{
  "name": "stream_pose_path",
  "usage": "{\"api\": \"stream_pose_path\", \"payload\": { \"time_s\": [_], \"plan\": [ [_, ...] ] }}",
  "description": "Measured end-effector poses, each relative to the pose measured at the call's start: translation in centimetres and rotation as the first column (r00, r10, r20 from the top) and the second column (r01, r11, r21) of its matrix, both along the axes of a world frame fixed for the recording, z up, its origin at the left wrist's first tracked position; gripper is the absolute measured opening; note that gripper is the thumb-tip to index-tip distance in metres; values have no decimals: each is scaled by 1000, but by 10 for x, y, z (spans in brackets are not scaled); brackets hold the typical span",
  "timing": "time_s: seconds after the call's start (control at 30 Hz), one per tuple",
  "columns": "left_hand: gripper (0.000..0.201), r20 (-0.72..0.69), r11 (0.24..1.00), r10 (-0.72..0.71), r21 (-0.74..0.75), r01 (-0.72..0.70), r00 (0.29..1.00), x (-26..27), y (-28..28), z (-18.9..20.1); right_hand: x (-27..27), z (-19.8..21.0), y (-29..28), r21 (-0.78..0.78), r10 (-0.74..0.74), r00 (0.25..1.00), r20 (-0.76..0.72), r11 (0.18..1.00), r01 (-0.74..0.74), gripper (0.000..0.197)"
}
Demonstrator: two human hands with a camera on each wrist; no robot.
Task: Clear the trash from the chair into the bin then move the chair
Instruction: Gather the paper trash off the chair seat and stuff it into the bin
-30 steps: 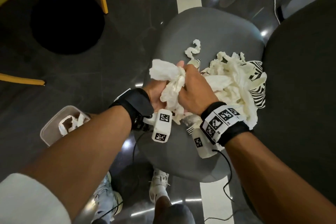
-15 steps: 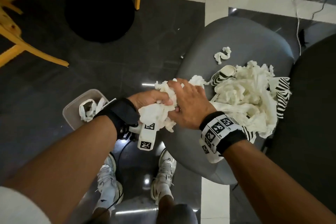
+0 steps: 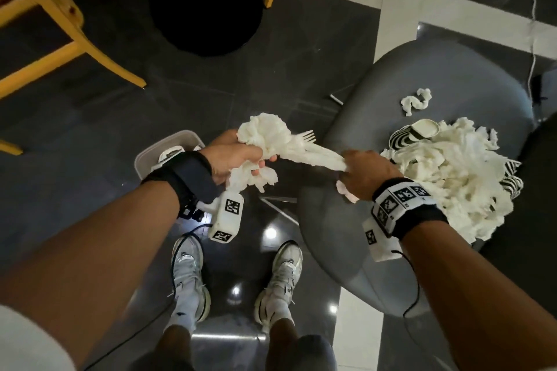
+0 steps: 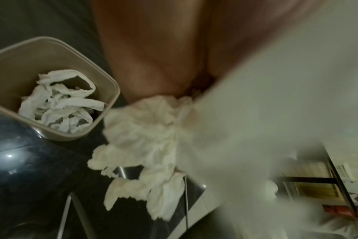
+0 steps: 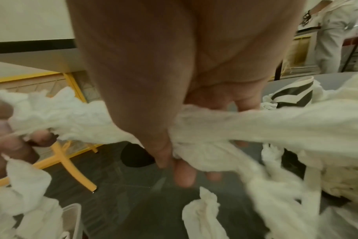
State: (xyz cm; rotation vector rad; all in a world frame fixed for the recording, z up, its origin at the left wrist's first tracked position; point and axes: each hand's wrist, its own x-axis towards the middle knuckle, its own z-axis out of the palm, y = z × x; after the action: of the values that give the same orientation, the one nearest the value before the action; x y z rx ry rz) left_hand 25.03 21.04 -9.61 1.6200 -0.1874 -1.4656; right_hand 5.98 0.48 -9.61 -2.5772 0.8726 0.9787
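Observation:
My left hand [image 3: 238,156] grips a wad of white tissue [image 3: 265,135] with a white plastic fork [image 3: 307,137] sticking out of it, held beside the beige bin [image 3: 144,156]. A stretched strand of tissue [image 3: 316,156] runs from the wad to my right hand [image 3: 361,172], which grips it at the left edge of the grey chair seat [image 3: 422,69]. A big heap of tissue [image 3: 452,178] with zebra-striped paper cups [image 3: 404,137] lies on the seat. In the left wrist view the bin [image 4: 104,80] holds tissue strips [image 4: 59,103]. The right wrist view shows my fingers [image 5: 184,176] curled round the tissue strand [image 5: 245,124].
A small tissue scrap [image 3: 416,101] lies further back on the seat. Yellow chair legs [image 3: 75,48] and a black round table base [image 3: 205,3] stand on the dark floor to the left. My feet [image 3: 235,274] stand between bin and chair. A dark chair [image 3: 536,220] borders the right.
My left hand has pulled the tissue wad left off the seat toward the bin. The hands have moved apart, stretching a strand between them, and the fork has come into view.

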Motion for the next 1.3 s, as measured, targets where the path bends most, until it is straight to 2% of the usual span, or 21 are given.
{"api": "stream_pose_path", "payload": {
  "time_s": [0.07, 0.17, 0.23, 0.3, 0.37, 0.43, 0.5, 0.57, 0.63, 0.73, 0.8, 0.83, 0.9, 0.93, 0.97, 1.0, 1.07, 1.13, 1.2, 1.23, 1.3],
  "plan": [
    [24, 59, 997, 65, 42, -68, 996, 11, 7, -4, 4, 0, -1, -38, -28, 999, -34, 999, 27, 16],
    [25, 133, 987, 118, 92, -131, 984, 19, 15, -7, 20, 3, 5, -7, -165, 984, 70, 986, 166, 26],
    [28, 158, 984, 128, 102, -145, 979, 20, 19, -10, 37, 5, 15, 95, -294, 943, 157, 955, 282, 26],
    [30, 171, 984, 120, 113, -141, 978, 19, 24, -15, 53, 6, 28, 255, -450, 858, 249, 885, 390, 28],
    [27, 155, 980, 141, 120, -161, 978, 15, 33, -22, 69, 10, 46, 485, -661, 701, 268, 721, 495, 25],
    [27, 123, 976, 163, 125, -178, 979, 8, 40, -28, 89, 14, 69, 745, -858, 488, 160, 429, 511, 15],
    [22, 72, 975, 194, 100, -200, 978, 1, 45, -29, 113, 17, 98, 880, -945, 328, 3, 158, 447, 10],
    [17, -44, 970, 240, 40, -238, 970, -5, 51, -31, 134, 12, 126, 924, -969, 203, -138, -52, 380, 8],
    [15, -155, 959, 276, -16, -282, 949, -5, 60, -30, 146, -1, 150, 918, -978, 181, -106, -26, 396, 13],
    [21, -309, 908, 386, -40, -417, 869, 2, 83, -36, 156, -20, 178, 883, -967, 249, -61, 64, 465, 24],
    [25, -402, 868, 457, 7, -497, 794, 12, 102, -42, 167, -27, 194, 885, -958, 275, -80, 58, 462, 24],
    [25, -438, 855, 472, 14, -519, 765, 16, 112, -45, 174, -32, 202, 883, -957, 264, -118, 20, 469, 23],
    [25, -468, 836, 499, 41, -547, 729, 26, 132, -55, 189, -42, 219, 857, -929, 231, -288, -142, 495, 33],
    [28, -438, 830, 521, 61, -554, 733, 30, 141, -61, 195, -48, 229, 844, -901, 238, -363, -209, 493, 44],
    [33, -371, 819, 553, 79, -568, 746, 35, 150, -68, 202, -54, 237, 836, -886, 245, -394, -235, 495, 50],
    [38, -285, 799, 594, 99, -593, 753, 41, 159, -73, 209, -59, 244, 845, -877, 270, -398, -236, 480, 49],
    [43, -162, 754, 657, 113, -647, 737, 52, 174, -79, 220, -64, 252, 884, -881, 365, -300, -113, 453, 44],
    [38, -67, 740, 672, 97, -665, 738, 67, 189, -85, 226, -77, 255, 920, -860, 502, -85, 125, 370, 36],
    [36, 59, 757, 644, 92, -646, 763, 81, 198, -94, 224, -100, 252, 909, -740, 656, 149, 363, 203, 20],
    [35, 121, 774, 616, 94, -626, 779, 87, 200, -99, 220, -114, 249, 896, -676, 719, 160, 405, 181, 14],
    [36, 235, 814, 544, 84, -575, 805, 93, 197, -112, 210, -137, 241, 860, -630, 769, 105, 446, 249, 28]
  ]
}}
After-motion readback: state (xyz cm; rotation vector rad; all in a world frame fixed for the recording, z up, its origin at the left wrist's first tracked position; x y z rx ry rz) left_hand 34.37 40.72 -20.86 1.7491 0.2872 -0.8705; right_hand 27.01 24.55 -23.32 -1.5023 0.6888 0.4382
